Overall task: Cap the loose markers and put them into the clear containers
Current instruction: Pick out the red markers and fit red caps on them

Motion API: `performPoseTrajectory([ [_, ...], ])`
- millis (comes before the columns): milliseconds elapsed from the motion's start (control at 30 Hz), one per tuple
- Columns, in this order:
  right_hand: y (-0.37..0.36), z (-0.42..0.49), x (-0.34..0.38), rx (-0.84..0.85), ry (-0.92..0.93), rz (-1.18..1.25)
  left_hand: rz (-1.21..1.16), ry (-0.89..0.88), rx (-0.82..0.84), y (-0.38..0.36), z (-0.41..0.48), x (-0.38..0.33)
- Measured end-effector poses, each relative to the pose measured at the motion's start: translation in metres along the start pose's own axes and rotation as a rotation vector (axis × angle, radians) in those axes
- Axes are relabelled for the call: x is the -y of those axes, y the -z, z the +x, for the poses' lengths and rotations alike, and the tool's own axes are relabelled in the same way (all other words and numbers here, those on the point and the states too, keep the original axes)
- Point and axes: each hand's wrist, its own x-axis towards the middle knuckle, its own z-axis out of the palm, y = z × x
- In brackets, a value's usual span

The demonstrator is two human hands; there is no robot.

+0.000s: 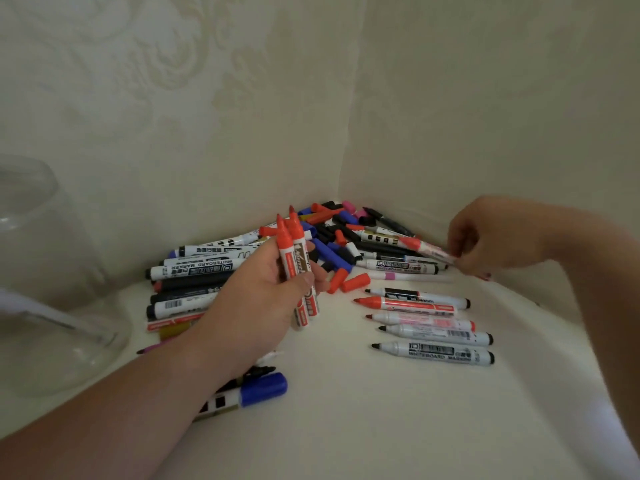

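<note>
Nearest, in front of the marker pile (332, 237) and partly under the left forearm, lies a blue-capped marker (249, 393). The clear glass container (52, 306) stands well to the left of the pile, on the left hand's side, with no marker inside that can be made out

On the near right of the pile, five uncapped markers (426, 327) lie in a loose row, tips pointing left. The left hand (256, 299) hovers at the pile's near edge, fingers and thumb curled firmly round a bundle of uncapped red markers (296, 258), at least two, held upright with tips up. Just right of that bundle, at the pile's near edge, lie loose red caps (349, 282), between the two hands and closer to the left one

At the right side of the pile the right hand (491, 237) pinches the tail of another uncapped red marker (429, 250) between its fingertips. The marker's long axis runs leftward and slightly up, tip toward the pile. Since the left hand is full, the caps look likelier work for the right hand, which must first pass its marker over
</note>
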Motion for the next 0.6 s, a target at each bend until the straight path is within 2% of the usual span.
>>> performPoseTrajectory([
  [33,0.002,-0.007,0.007,-0.015,0.093,0.283,-0.008,0.005,0.003,-0.001,0.0,0.0],
  [100,-0.011,-0.017,0.034,0.116,0.329,0.974,-0.037,0.017,0.004,-0.002,0.0,0.002],
  [133,-0.024,-0.016,0.054,0.168,0.416,1.21,-0.061,0.025,-0.003,-0.002,0.0,0.002],
  [167,-0.039,-0.011,0.072,0.151,0.424,1.324,-0.089,0.025,-0.01,-0.003,0.0,0.002],
  [233,-0.066,-0.004,0.104,0.012,0.317,1.327,-0.157,0.011,-0.028,-0.003,0.001,0.002],
  [333,-0.085,-0.001,0.118,-0.135,0.227,1.172,-0.229,0.002,-0.029,-0.002,0.002,0.002],
  [433,-0.087,-0.001,0.116,-0.196,0.213,1.054,-0.241,-0.003,-0.014,-0.002,0.002,0.004],
  [600,-0.088,-0.003,0.118,-0.203,0.276,0.946,-0.209,0.009,-0.028,-0.002,0.001,0.002],
])
